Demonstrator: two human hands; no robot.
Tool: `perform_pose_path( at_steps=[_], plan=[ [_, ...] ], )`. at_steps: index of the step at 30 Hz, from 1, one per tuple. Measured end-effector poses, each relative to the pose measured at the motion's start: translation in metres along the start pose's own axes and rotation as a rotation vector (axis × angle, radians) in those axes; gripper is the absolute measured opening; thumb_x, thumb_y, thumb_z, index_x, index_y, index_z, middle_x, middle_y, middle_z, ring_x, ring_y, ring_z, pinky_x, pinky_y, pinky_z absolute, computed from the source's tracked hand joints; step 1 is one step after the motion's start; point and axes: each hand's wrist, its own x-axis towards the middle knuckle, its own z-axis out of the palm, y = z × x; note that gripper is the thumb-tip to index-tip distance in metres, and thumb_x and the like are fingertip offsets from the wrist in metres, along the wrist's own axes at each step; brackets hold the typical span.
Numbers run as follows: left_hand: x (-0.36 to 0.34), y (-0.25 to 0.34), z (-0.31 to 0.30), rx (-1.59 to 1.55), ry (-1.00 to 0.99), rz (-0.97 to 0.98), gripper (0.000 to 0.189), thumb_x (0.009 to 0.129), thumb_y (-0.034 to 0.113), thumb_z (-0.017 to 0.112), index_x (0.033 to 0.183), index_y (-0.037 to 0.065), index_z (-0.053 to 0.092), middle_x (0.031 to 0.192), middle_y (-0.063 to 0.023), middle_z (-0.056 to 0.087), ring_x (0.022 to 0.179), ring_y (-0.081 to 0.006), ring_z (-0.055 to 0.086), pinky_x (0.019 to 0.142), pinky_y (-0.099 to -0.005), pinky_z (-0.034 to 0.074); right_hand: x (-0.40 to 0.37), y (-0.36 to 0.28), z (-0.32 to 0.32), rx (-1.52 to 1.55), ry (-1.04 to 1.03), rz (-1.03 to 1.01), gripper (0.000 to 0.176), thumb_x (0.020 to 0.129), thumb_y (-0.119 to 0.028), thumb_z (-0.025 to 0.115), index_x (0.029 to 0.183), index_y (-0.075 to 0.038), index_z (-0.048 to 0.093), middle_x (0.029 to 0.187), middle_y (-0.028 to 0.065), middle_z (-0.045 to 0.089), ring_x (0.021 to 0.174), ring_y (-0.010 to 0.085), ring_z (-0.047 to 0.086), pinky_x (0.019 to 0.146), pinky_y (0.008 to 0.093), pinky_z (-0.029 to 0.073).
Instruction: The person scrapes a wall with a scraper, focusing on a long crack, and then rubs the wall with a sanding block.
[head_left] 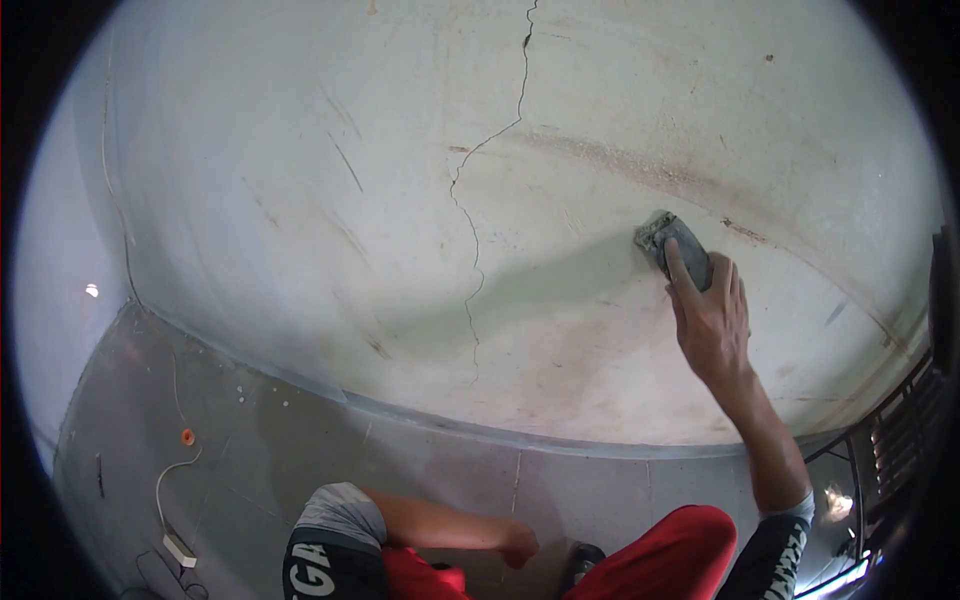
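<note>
My right hand (711, 325) is closed around a worn dark grey block (688, 250) with a ragged, crumbly far end; it looks like a sanding block, though its kind is not certain. One finger stretches along its top. The block is at the surface of the pale, stained wall (570, 290), right of a long crack (478, 245). Low in the view, my left hand (519, 545) hangs beside my red-clad knee (690, 540), away from the wall. Its fingers are mostly hidden, so their grip does not show.
The grey tiled floor (440, 470) meets the wall along a narrow skirting (470, 432). At left lie a white power strip (180, 549) with a cord and an orange ring (188, 437). A dark metal railing (860, 470) stands at the right edge.
</note>
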Motion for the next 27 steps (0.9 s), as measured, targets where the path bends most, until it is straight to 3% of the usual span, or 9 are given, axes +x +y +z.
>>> perform_pose_path(
  at_steps=[2, 6, 9, 11, 14, 17, 21, 23, 27],
  plan=[
    [0.014, -0.004, 0.005, 0.019, 0.025, 0.062, 0.03, 0.079, 0.015, 0.058, 0.101, 0.003, 0.075, 0.104, -0.022, 0.073, 0.099, -0.04, 0.07, 0.084, -0.0491, 0.057, 0.018, 0.001, 0.0, -0.006, 0.022, -0.056, 0.056, 0.09, -0.013, 0.071, 0.145, -0.016, 0.058, 0.11, 0.0197, 0.051, 0.097, 0.0336, 0.055, 0.081, 0.0444, 0.048],
    [0.021, -0.004, 0.006, -0.035, 0.055, 0.091, 0.029, 0.078, 0.016, 0.058, 0.099, 0.003, 0.075, 0.103, -0.0227, 0.073, 0.097, -0.0404, 0.07, 0.083, -0.0494, 0.057, 0.098, -0.022, 0.001, -0.009, 0.154, -0.265, 0.054, 0.092, -0.009, 0.066, 0.145, -0.014, 0.056, 0.109, 0.0192, 0.053, 0.098, 0.0323, 0.058, 0.084, 0.0441, 0.052],
    [0.053, -0.009, 0.025, 0.028, 0.025, 0.274, 0.027, 0.08, 0.015, 0.059, 0.097, 0.002, 0.074, 0.102, -0.0226, 0.073, 0.094, -0.0403, 0.07, 0.081, -0.0498, 0.056, 0.149, -0.052, 0.003, -0.026, 0.183, -0.302, 0.053, 0.094, -0.007, 0.064, 0.146, -0.013, 0.055, 0.112, 0.019, 0.054, 0.101, 0.0311, 0.059, 0.085, 0.0427, 0.054],
    [0.078, -0.023, 0.043, 0.087, 0.081, 0.474, 0.023, 0.081, 0.015, 0.061, 0.093, 0.001, 0.073, 0.1, -0.0235, 0.072, 0.09, -0.0403, 0.069, 0.078, -0.0504, 0.055, 0.16, -0.064, -0.005, -0.065, 0.071, -0.254, 0.052, 0.095, -0.008, 0.062, 0.146, -0.014, 0.055, 0.114, 0.0193, 0.054, 0.103, 0.0304, 0.059, 0.084, 0.0421, 0.055],
    [0.082, -0.018, 0.054, 0.008, 0.111, 0.429, 0.022, 0.083, 0.017, 0.061, 0.09, -0.001, 0.072, 0.095, -0.0246, 0.072, 0.087, -0.041, 0.069, 0.076, -0.0511, 0.054, 0.132, -0.047, -0.008, -0.035, 0.062, -0.241, 0.051, 0.097, -0.011, 0.063, 0.147, -0.014, 0.055, 0.114, 0.0187, 0.054, 0.103, 0.0295, 0.059, 0.084, 0.0425, 0.055],
    [0.014, 0.015, 0.001, -0.215, 0.175, 0.384, 0.024, 0.083, 0.017, 0.061, 0.09, -0.003, 0.07, 0.095, -0.0262, 0.071, 0.087, -0.0419, 0.069, 0.076, -0.0513, 0.053, 0.099, -0.031, -0.015, -0.071, 0.011, -0.183, 0.051, 0.097, -0.016, 0.065, 0.147, -0.016, 0.055, 0.114, 0.0171, 0.054, 0.103, 0.0288, 0.059, 0.084, 0.0424, 0.055],
    [0.04, 0.013, 0.015, -0.118, 0.174, 0.447, 0.026, 0.083, 0.018, 0.06, 0.095, -0.004, 0.069, 0.098, -0.0271, 0.071, 0.089, -0.0421, 0.069, 0.077, -0.0508, 0.053, 0.129, -0.031, -0.013, -0.123, 0.021, -0.204, 0.05, 0.097, -0.02, 0.067, 0.146, -0.018, 0.056, 0.113, 0.0161, 0.055, 0.102, 0.0282, 0.06, 0.084, 0.0409, 0.056],
    [0.051, 0.016, 0.017, -0.09, 0.168, 0.462, 0.028, 0.082, 0.019, 0.061, 0.096, -0.003, 0.069, 0.098, -0.0277, 0.071, 0.091, -0.042, 0.069, 0.078, -0.0509, 0.053, 0.17, -0.038, -0.006, -0.163, 0.212, -0.312, 0.049, 0.098, -0.021, 0.066, 0.146, -0.02, 0.055, 0.112, 0.0164, 0.056, 0.101, 0.0284, 0.062, 0.083, 0.039, 0.057],
    [0.055, 0.024, 0.015, -0.198, 0.206, 0.493, 0.03, 0.083, 0.02, 0.058, 0.092, -0.003, 0.074, 0.094, -0.0281, 0.071, 0.091, -0.0439, 0.07, 0.079, -0.0527, 0.055, 0.208, -0.057, -0.015, -0.146, 0.201, -0.281, 0.049, 0.099, -0.021, 0.065, 0.147, -0.019, 0.054, 0.11, 0.0177, 0.056, 0.1, 0.0288, 0.063, 0.083, 0.0389, 0.058]
  ],
)
